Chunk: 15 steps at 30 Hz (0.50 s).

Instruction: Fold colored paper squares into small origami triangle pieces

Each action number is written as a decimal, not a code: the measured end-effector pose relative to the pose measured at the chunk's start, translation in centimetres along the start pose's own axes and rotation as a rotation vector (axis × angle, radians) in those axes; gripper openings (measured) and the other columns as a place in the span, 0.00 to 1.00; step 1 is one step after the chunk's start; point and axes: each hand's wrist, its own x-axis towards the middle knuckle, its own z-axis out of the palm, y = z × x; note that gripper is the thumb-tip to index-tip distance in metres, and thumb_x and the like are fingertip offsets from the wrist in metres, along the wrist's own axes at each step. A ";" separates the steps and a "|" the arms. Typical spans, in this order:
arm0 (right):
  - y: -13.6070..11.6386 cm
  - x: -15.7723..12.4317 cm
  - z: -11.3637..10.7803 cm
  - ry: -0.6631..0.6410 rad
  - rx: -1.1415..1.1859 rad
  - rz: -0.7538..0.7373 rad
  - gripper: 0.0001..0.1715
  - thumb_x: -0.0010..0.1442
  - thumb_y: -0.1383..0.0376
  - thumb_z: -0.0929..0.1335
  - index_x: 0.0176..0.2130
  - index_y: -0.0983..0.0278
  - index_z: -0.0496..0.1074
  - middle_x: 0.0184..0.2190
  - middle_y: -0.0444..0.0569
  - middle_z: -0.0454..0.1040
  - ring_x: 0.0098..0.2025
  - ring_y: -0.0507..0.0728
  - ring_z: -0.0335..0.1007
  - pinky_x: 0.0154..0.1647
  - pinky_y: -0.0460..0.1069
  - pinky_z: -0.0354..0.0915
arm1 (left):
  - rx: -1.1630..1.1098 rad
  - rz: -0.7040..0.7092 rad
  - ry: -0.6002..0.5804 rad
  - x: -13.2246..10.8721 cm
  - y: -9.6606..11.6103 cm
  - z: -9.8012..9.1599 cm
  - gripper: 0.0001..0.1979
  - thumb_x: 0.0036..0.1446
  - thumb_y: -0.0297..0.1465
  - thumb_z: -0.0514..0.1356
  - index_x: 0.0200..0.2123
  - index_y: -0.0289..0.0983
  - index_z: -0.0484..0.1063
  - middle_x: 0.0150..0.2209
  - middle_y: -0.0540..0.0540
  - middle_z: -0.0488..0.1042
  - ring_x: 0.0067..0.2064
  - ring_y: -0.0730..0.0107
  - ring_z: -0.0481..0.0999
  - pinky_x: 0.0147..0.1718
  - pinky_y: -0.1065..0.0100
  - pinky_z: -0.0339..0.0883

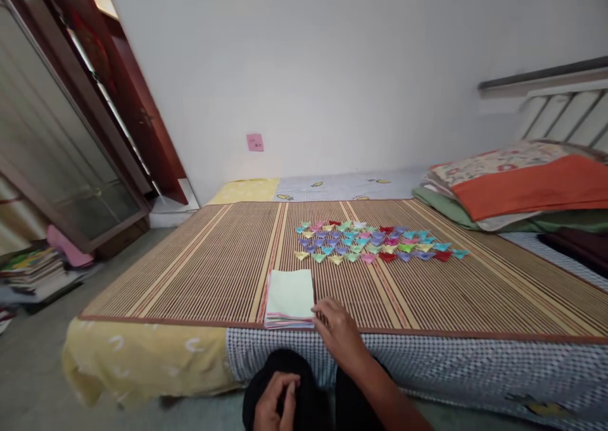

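Observation:
A stack of coloured paper (291, 295) lies near the front edge of the striped mat, a pale green sheet on top and pink and bluish edges showing below. My right hand (336, 328) reaches in from the right, its fingers closed at the right edge of the stack and apparently pinching the top sheet. On my dark-clothed knee rests my left hand (278, 402), fingers curled together, with nothing visible in it. Beyond the stack, to the right, several small folded paper triangles (361, 242) in many colours are laid out in rows.
The striped mat (204, 260) covers a bed against a white wall bearing a pink note (255, 142). Pillows (522, 178) and a dark folded cloth (577, 247) lie at the right. To the left are a red-brown door (137, 108) and a pile of books (33, 263).

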 end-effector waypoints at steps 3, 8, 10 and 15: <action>-1.7 2.9 2.0 -0.056 -0.007 -0.069 0.12 0.61 0.74 0.69 0.44 0.61 0.74 0.44 0.50 0.76 0.49 0.61 0.71 0.53 0.55 0.65 | -0.026 -0.029 0.001 0.4 0.2 -0.1 0.24 0.64 0.52 0.57 0.31 0.40 0.81 0.28 0.45 0.77 0.31 0.60 0.77 0.33 0.65 0.70; -2.6 6.1 5.6 -0.167 -0.055 -0.067 0.09 0.59 0.71 0.75 0.42 0.64 0.76 0.43 0.51 0.77 0.49 0.61 0.73 0.52 0.56 0.68 | -0.015 -0.001 -0.023 0.2 -0.3 0.6 0.24 0.65 0.52 0.56 0.30 0.40 0.80 0.27 0.45 0.76 0.31 0.60 0.75 0.34 0.65 0.69; -2.1 6.6 6.5 -0.206 -0.079 -0.042 0.08 0.62 0.66 0.74 0.42 0.66 0.76 0.44 0.50 0.77 0.48 0.60 0.74 0.51 0.58 0.70 | -0.005 0.022 -0.029 0.0 -0.6 0.8 0.24 0.66 0.50 0.55 0.30 0.40 0.79 0.27 0.44 0.76 0.31 0.60 0.75 0.34 0.65 0.68; -0.7 6.5 7.3 -0.261 -0.077 -0.003 0.15 0.69 0.59 0.70 0.51 0.65 0.74 0.50 0.51 0.77 0.48 0.59 0.76 0.50 0.59 0.74 | -0.002 0.043 -0.036 -0.1 -1.0 0.8 0.22 0.67 0.48 0.55 0.31 0.40 0.79 0.28 0.44 0.76 0.32 0.60 0.76 0.34 0.65 0.68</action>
